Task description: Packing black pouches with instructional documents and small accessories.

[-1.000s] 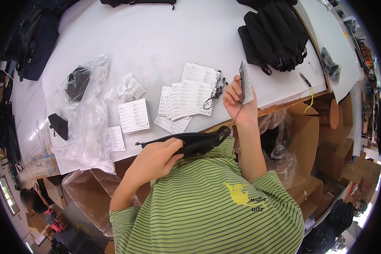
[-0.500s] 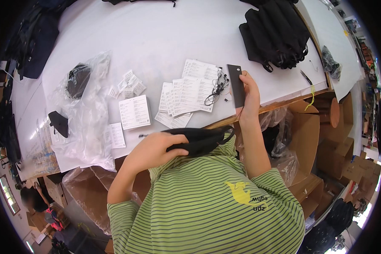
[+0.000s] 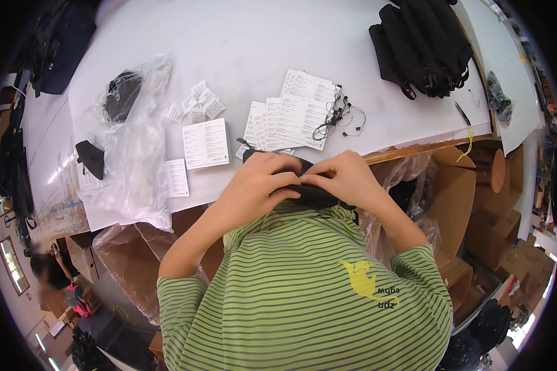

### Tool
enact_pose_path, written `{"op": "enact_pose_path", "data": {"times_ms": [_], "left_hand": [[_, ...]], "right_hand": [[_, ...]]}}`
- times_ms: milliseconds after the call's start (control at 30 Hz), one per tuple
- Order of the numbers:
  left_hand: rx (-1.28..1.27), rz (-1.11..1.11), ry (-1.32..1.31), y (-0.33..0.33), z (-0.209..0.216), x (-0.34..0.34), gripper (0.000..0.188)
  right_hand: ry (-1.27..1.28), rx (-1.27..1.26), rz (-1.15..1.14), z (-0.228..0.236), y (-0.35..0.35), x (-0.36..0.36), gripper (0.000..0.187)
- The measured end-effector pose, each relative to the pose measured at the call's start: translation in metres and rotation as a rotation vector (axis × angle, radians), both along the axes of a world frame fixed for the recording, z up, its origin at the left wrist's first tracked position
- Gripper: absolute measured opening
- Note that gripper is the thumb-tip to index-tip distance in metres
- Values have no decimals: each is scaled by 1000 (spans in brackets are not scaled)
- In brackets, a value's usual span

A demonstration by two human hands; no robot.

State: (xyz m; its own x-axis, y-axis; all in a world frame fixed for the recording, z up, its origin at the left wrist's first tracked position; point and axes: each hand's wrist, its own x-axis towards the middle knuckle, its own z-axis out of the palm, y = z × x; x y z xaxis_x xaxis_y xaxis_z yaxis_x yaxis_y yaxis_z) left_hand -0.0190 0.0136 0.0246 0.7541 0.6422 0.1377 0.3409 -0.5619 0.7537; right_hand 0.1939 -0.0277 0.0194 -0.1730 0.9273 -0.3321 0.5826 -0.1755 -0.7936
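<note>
A black fabric pouch [image 3: 319, 196] with a cord end at its left lies across my front at the table's near edge. My left hand [image 3: 267, 179] is closed on its left side, fingers curled over the fabric. My right hand [image 3: 343, 178] pinches at the pouch's upper edge, its fingertips almost meeting the left ones. No dark card shows between the right fingers; whether it is inside the pouch is hidden. Just beyond the hands lie fanned white printed cards [image 3: 281, 120] with a tangle of thin black cords [image 3: 335, 117] on them.
A stack of white cards [image 3: 206, 145] and small white labels [image 3: 198, 102] lie left of the fan. Clear plastic bags [image 3: 130, 164] cover the table's left. Black pouches [image 3: 421, 49] are piled far right, near a cutter [image 3: 462, 114]. Cardboard boxes [image 3: 449, 191] stand below the edge.
My right hand has come down and left from the table's edge to the pouch, and the dark card it held is out of sight. The left hand has shifted right with the pouch.
</note>
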Motion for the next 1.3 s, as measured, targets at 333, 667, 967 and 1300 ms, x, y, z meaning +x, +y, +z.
{"op": "enact_pose_path", "data": {"times_ms": [333, 667, 967, 1300], "left_hand": [[208, 582, 118, 105, -66, -43, 26], [-51, 686, -21, 133, -36, -52, 23], [245, 307, -26, 45, 20, -13, 25], [-1150, 732, -1138, 3, -33, 14, 47]], "right_hand": [[-45, 1, 248, 6, -10, 11, 27], [-153, 430, 212, 7, -2, 14, 20], [-310, 766, 162, 23, 20, 4, 15], [-64, 827, -89, 11, 22, -37, 18]]}}
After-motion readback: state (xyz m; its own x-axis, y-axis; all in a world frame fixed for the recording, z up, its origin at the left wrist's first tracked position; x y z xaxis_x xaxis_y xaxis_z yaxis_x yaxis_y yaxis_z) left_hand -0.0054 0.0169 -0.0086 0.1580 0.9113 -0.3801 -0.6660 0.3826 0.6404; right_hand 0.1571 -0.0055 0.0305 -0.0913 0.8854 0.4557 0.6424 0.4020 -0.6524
